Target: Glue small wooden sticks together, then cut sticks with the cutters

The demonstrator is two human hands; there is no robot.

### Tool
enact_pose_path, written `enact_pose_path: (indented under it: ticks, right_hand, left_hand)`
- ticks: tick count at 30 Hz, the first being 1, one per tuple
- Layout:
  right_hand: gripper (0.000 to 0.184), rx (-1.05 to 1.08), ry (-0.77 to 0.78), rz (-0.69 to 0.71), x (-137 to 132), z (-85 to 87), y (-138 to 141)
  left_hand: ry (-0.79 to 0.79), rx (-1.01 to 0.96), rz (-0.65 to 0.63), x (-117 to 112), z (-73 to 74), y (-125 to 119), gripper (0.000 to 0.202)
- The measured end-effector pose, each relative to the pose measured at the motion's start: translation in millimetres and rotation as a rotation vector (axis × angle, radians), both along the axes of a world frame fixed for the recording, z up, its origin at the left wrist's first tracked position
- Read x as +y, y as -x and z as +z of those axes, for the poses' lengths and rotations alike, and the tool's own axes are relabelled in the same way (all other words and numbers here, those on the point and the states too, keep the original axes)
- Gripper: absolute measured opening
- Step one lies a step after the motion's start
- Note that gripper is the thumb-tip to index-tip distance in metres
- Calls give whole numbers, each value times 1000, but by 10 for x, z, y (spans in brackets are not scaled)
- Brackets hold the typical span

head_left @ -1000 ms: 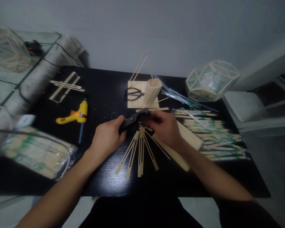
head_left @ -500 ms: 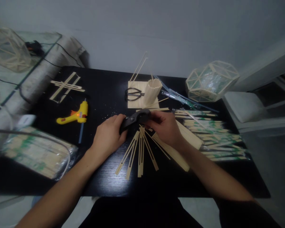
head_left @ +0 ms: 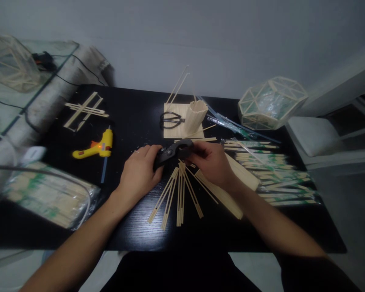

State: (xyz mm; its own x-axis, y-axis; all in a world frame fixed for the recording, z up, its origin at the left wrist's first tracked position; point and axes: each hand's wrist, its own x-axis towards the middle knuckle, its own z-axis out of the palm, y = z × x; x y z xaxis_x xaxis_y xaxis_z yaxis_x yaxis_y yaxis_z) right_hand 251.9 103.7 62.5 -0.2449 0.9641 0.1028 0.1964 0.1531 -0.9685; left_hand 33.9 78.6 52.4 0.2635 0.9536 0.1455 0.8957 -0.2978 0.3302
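My left hand (head_left: 139, 174) grips the handle of black cutting pliers (head_left: 174, 152) over the black table (head_left: 134, 121). Its fingers are wrapped round the handle. My right hand (head_left: 212, 163) is closed at the pliers' head, pinching something small that I cannot make out. Just below both hands, several pale wooden sticks (head_left: 178, 192) lie fanned out on the table. A wider bundle of sticks (head_left: 231, 190) lies under my right wrist.
A yellow glue gun (head_left: 95, 149) lies left. Black scissors (head_left: 169, 120) rest on a wooden board beside a stick cup (head_left: 195, 117). A stick polyhedron (head_left: 270, 103), wrapped chopsticks (head_left: 273, 174), a stick cross (head_left: 84, 109) and a bagged pack (head_left: 48, 196) surround.
The pliers and both hands have lifted very slightly and shifted a little; nothing was let go.
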Motion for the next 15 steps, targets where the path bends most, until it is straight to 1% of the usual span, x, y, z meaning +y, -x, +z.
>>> enact_pose_path:
  ticks: [4,10,15]
  right_hand:
    - [32,-4,9,0,-6,9,3]
    - [33,91,83,26,-21,65,35]
    - [31,114,114,37,-33,83,43]
  left_hand:
    - [-1,5,6,-1,3,-5,35]
    - [-22,56,25,-4,17,-20,36]
    - [-28,55,29,-4,21,-24,35]
